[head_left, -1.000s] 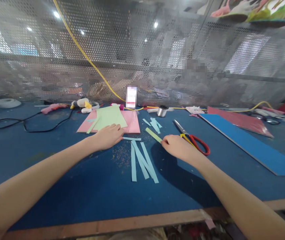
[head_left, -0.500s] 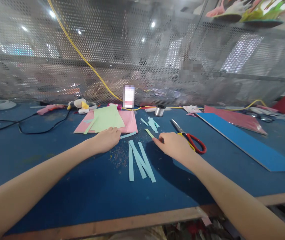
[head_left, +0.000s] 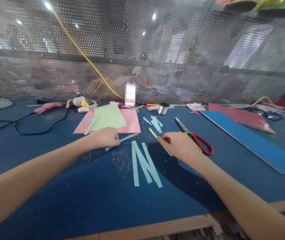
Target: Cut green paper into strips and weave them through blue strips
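My left hand (head_left: 108, 137) is closed on a light blue paper strip (head_left: 129, 137), whose ends stick out on both sides of the fingers. Thumb and fingers of my right hand (head_left: 174, 142) pinch a pale green paper strip (head_left: 153, 133). Between the hands and nearer me lie three longer blue strips (head_left: 135, 166), two of them crossing. Beyond them is a small heap of short blue strips (head_left: 156, 123). A green paper sheet (head_left: 108, 116) rests on a pink sheet (head_left: 133, 121) behind my left hand. Scissors (head_left: 202, 143) with red handles lie beside my right hand.
A blue board (head_left: 252, 143) and a pink packet (head_left: 242, 118) lie at the right. Along the back stand a wire spool (head_left: 162, 109) and a lit phone (head_left: 130, 95) before a perforated metal screen (head_left: 102, 43). A black cable (head_left: 39, 132) runs across the left.
My left hand has drawn back slightly toward me, and more of its blue strip shows. My right hand still pinches the green strip, whose lower end now shows below the fingers. The view has shifted a little.
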A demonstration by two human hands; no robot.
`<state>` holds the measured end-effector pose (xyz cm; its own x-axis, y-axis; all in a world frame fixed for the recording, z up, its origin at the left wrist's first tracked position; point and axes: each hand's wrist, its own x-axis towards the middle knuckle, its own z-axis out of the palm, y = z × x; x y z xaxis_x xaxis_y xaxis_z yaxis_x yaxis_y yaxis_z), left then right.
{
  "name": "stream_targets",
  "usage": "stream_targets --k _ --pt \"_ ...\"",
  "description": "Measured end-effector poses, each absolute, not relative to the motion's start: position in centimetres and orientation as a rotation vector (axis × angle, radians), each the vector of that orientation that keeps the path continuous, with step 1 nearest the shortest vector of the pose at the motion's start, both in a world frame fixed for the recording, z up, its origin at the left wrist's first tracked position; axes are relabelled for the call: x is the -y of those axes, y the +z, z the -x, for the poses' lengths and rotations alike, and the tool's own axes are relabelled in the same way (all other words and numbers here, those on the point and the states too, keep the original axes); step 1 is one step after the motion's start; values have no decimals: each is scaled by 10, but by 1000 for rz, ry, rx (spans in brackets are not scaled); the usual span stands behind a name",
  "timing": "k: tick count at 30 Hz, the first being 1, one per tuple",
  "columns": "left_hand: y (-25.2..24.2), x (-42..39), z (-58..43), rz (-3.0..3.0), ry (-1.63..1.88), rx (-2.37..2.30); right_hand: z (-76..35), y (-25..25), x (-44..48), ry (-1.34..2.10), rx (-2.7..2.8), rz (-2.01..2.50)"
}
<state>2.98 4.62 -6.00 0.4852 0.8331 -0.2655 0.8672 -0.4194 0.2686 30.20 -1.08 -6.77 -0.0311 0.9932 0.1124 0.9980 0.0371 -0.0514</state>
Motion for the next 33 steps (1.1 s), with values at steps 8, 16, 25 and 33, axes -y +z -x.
stream_targets --k 8,16,25,33 --pt "-57 -14 -8 -1480 147 -1278 -301 -65 9 458 2104 1898" --pt "-90 17 -17 -1574 94 -1427 -279 -79 24 560 2216 1630" --pt "-94 16 -3 -2480 175 -1485 -267 -98 30 296 2743 842" --pt "-112 -2 38 -2842 4 -979 -264 -102 37 216 2779 973"
